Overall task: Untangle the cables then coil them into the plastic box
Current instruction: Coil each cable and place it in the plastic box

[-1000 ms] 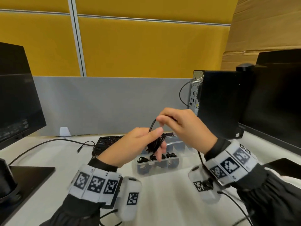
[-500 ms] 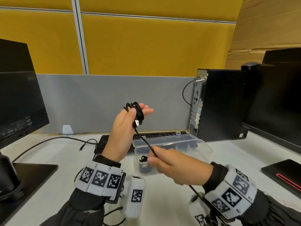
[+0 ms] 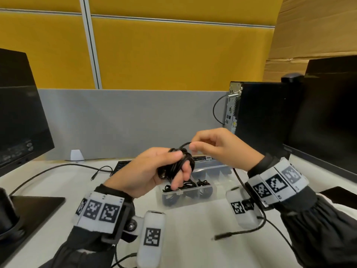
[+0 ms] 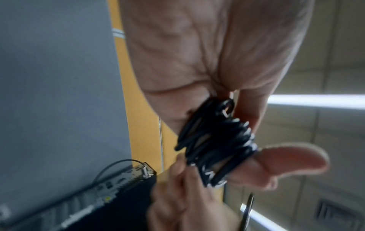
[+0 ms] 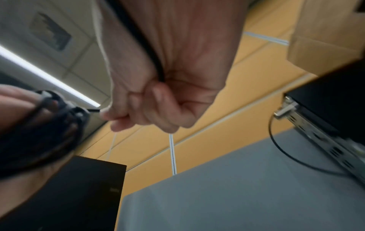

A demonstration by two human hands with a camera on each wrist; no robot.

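A black cable (image 3: 176, 165) (image 4: 215, 145) (image 5: 39, 129) is wound in several loops round the fingers of my left hand (image 3: 154, 171) (image 4: 227, 78), whose thumb presses the coil. My right hand (image 3: 218, 147) (image 5: 158, 96) pinches the cable's free strand just right of the coil, above the box. The rest of that strand runs through the right palm, down past the wrist, and ends in a loose plug (image 3: 222, 236) over the desk. The clear plastic box (image 3: 193, 194) stands open on the desk below both hands, with several coiled black cables (image 3: 185, 187) in its compartments.
A keyboard (image 3: 123, 165) lies behind the box. A black PC tower (image 3: 258, 122) stands at the right, with a monitor (image 3: 328, 113) beyond it. Another monitor (image 3: 19, 113) and its stand base (image 3: 29, 213) are at the left. A loose cable (image 3: 58, 168) crosses the white desk.
My left hand has come down from its raised position with the coil. My right hand has risen from low over the box to the coil's right side, carrying the strand over it.
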